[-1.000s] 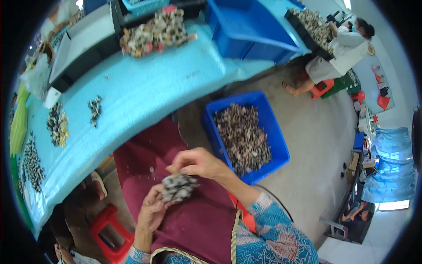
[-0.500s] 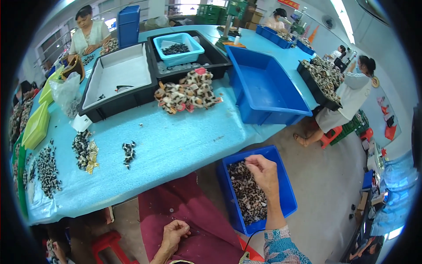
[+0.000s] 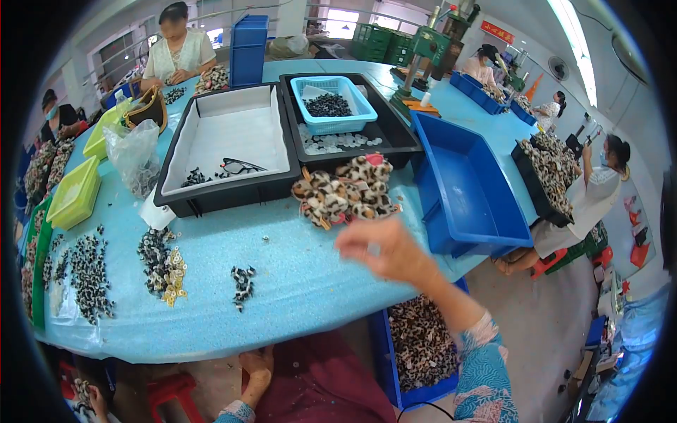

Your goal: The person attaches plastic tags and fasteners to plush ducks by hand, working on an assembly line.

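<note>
My right hand [image 3: 386,252], smeared by motion, hangs over the near table edge, just in front of a heap of spotted plush pieces [image 3: 345,194] with pink bits. A small pale spot shows at its fingers; whether it is something held I cannot make out. Below that forearm stands a blue bin [image 3: 381,359] filled with small brown, black and white spotted pieces [image 3: 422,338]. My left hand [image 3: 258,368] is low by my lap, just under the table edge, its fingers partly hidden. On the table lies a small cluster of black-and-white parts [image 3: 242,287].
Larger groups of black-and-white parts [image 3: 90,278] and yellowish washers [image 3: 173,280] lie at left. Behind are a white-lined black tray [image 3: 233,130], a light-blue basket [image 3: 335,125] in another black tray, and an upright-sided blue tub [image 3: 472,190]. Several people sit around the table.
My right hand has risen from over the blue bin to above the table edge. My left hand has shifted left toward the table edge. The view has moved too.
</note>
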Available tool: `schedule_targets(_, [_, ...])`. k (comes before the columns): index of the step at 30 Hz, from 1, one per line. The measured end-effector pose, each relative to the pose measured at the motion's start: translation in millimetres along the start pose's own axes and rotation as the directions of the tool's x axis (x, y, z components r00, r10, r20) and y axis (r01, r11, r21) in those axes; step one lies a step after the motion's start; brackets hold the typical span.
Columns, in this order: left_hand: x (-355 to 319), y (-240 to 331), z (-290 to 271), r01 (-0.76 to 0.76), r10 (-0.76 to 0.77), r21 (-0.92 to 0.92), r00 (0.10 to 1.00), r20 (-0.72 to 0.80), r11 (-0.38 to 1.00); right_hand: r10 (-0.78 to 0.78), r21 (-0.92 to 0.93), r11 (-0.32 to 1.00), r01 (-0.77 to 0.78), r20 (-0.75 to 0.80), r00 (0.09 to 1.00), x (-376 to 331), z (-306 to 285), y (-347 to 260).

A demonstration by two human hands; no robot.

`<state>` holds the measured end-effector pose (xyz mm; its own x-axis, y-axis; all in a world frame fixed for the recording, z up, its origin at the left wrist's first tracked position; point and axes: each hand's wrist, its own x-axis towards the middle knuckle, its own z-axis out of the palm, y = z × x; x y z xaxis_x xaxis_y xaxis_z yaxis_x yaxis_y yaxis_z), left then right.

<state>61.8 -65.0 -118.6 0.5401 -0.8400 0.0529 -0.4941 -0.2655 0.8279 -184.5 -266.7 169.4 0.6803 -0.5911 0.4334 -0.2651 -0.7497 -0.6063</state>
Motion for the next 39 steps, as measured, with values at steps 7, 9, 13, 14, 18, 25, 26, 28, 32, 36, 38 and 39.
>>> schedule_targets(7, [-10,-11,20,-0.294,0.369,0.556,0.929,-0.024,0.777,0.331,-0.506,0.791,-0.343,-0.118,0.936,120,-94,165])
schedule_targets(9, [-7,-9,21,-0.293,0.354,0.548,0.935,-0.007,0.784,0.518,-0.657,0.666,-0.354,0.066,0.853,136,-108,198])
schedule_targets(13, [-11,-14,18,-0.306,0.340,0.501,0.940,0.024,0.810,0.733,-0.722,0.533,-0.441,0.133,0.667,144,-98,221])
schedule_targets(14, [-11,-16,16,-0.310,0.339,0.489,0.940,0.032,0.815,0.734,-0.723,0.536,-0.436,0.144,0.663,147,-94,225])
schedule_targets(18, [-9,-20,17,-0.356,0.359,0.417,0.930,0.073,0.836,0.664,-0.654,0.679,-0.334,0.352,0.660,150,-86,240])
schedule_targets(25, [-3,-23,16,-0.401,0.383,0.312,0.916,0.119,0.861,0.479,-0.499,0.842,-0.203,0.521,0.707,191,-22,200])
schedule_targets(26, [-7,-24,16,-0.396,0.375,0.306,0.918,0.127,0.866,0.438,-0.508,0.851,-0.133,0.547,0.713,196,-12,204])
schedule_targets(28, [-36,-51,-3,-0.375,0.347,0.301,0.927,0.142,0.877,0.446,-0.537,0.835,-0.122,0.531,0.721,197,-11,215])
schedule_targets(32, [-33,-46,-8,-0.300,0.250,0.303,0.949,0.192,0.905,0.337,-0.565,0.825,-0.030,0.449,0.828,200,-24,217])
schedule_targets(36, [-9,-27,8,-0.280,0.229,0.273,0.952,0.205,0.920,0.296,-0.643,0.762,-0.074,0.245,0.923,189,-26,214])
schedule_targets(38, [-12,-25,11,-0.280,0.228,0.248,0.949,0.216,0.928,0.253,-0.674,0.736,-0.064,0.186,0.950,180,-26,225])
schedule_targets(39, [-14,-24,6,-0.279,0.229,0.229,0.947,0.224,0.933,0.207,-0.713,0.698,-0.060,0.120,0.971,176,-31,233])
